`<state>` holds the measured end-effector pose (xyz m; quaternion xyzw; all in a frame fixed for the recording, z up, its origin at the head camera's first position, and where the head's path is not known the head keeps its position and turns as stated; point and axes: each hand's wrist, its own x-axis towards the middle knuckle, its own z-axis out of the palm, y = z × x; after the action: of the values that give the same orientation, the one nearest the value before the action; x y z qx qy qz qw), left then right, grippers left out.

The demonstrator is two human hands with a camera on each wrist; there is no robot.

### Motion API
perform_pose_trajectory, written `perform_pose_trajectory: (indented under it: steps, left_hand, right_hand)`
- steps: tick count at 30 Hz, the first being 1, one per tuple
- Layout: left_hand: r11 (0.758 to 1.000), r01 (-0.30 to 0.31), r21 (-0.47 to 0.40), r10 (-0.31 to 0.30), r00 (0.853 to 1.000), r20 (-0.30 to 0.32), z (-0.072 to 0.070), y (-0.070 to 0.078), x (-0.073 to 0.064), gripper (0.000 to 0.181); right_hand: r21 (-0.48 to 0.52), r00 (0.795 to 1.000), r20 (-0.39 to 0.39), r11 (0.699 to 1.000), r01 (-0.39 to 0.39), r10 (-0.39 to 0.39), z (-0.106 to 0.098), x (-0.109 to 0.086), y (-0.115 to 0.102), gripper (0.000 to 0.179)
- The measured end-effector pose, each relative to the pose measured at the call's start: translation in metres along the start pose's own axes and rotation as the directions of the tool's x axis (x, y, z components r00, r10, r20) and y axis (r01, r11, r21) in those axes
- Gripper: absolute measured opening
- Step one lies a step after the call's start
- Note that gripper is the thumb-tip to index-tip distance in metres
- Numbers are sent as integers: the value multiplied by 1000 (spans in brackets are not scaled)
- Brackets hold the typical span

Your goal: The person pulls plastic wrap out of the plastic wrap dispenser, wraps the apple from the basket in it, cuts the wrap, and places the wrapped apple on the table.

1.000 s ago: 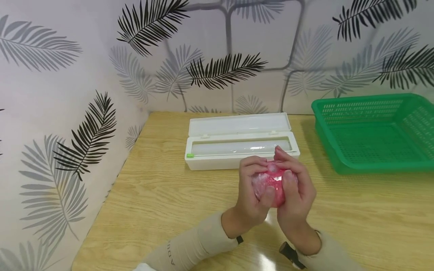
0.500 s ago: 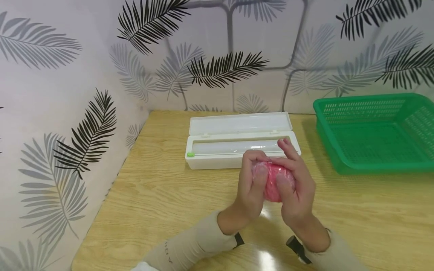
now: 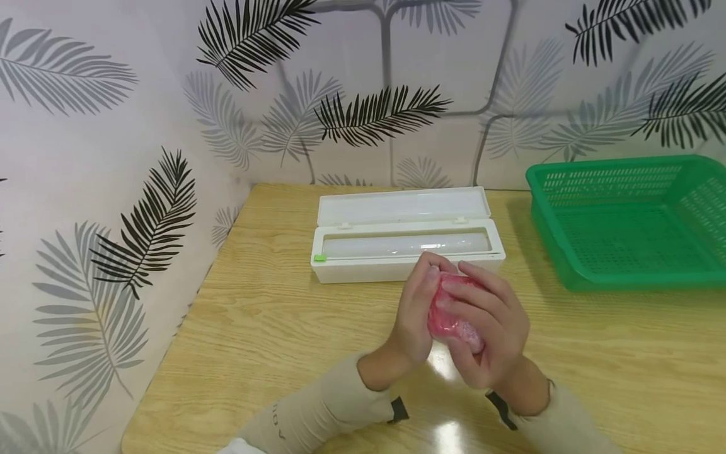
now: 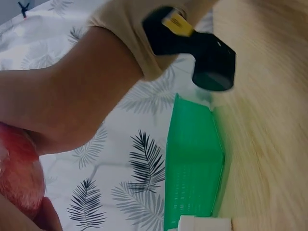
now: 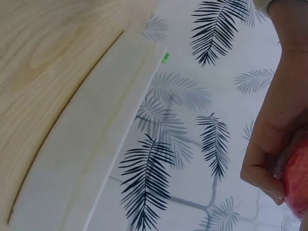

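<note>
A round red thing wrapped in clear cling film [image 3: 442, 320] is held up over the table between both hands in the head view. My left hand [image 3: 412, 318] grips its left side, with the fingers bent over the far top. My right hand [image 3: 495, 328] wraps its right side, fingers laid across the front and thumb below. Shiny, wrinkled film shows on the red thing [image 4: 21, 178] in the left wrist view. At the right edge of the right wrist view, the left hand [image 5: 274, 130] curls around it. What lies under the film is unclear.
Behind the hands stands a white cling film dispenser [image 3: 357, 271], lid up, with a film roll [image 3: 397, 244] inside. A green slide cutter [image 3: 320, 258] sits at its left end. A green perforated basket [image 3: 646, 280] stands at the right on the wooden table [image 3: 255, 334].
My right hand's fingers have moved from behind the red thing to across its front, and the thing has turned in the hands. The left thumb has shifted up. Dispenser and basket stay put.
</note>
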<state>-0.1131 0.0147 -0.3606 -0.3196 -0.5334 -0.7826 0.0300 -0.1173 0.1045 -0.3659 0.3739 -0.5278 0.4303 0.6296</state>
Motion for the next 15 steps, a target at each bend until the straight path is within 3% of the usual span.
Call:
perform_pose_trajectory:
  steps: [4, 8, 12, 15]
  left_hand:
    - [992, 121, -20, -120, 993, 16, -4, -10, 1, 33]
    - [976, 219, -14, -218, 975, 54, -7, -18, 1, 38]
    - [964, 266, -16, -263, 959, 107, -8, -18, 2, 38]
    - [965, 263, -14, -260, 959, 117, -7, -17, 1, 36]
  right_hand:
    - [12, 995, 12, 995, 95, -95, 1, 3, 1, 34]
    - [-17, 993, 8, 993, 119, -119, 0, 3, 0, 33]
    - [-70, 991, -41, 990, 121, -124, -1, -1, -2, 35]
    - [-72, 991, -67, 991, 114, -119, -1, -3, -3, 35]
